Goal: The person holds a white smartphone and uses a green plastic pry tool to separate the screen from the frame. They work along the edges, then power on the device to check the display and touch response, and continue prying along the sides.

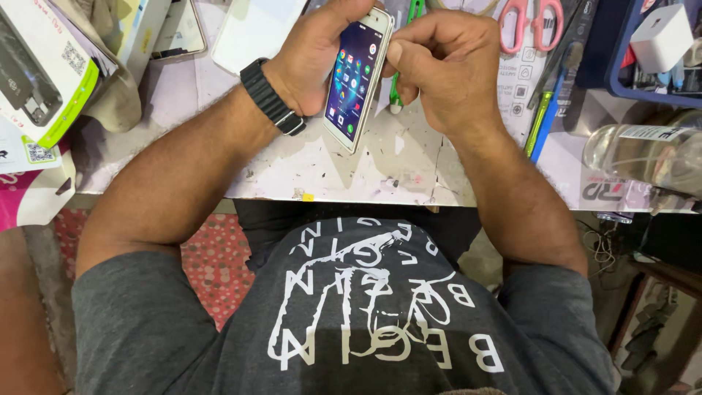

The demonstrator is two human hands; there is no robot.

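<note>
A white smartphone (356, 77) with a lit screen full of app icons is held upright over the worn white table (344, 172). My left hand (311, 55) wraps around its back and left edge; a black watch strap sits on that wrist. My right hand (446, 66) is closed against the phone's right edge near the top, thumb pressed to its side. A green-handled tool (395, 99) lies on the table just behind the phone, between my hands.
Pink-handled scissors (531, 22) and green and blue pens (542, 121) lie at the right. A clear plastic bottle (647, 150) rests far right, beside a blue tray holding a white charger (662, 36). Boxes (40, 73) and another phone (178, 29) crowd the left.
</note>
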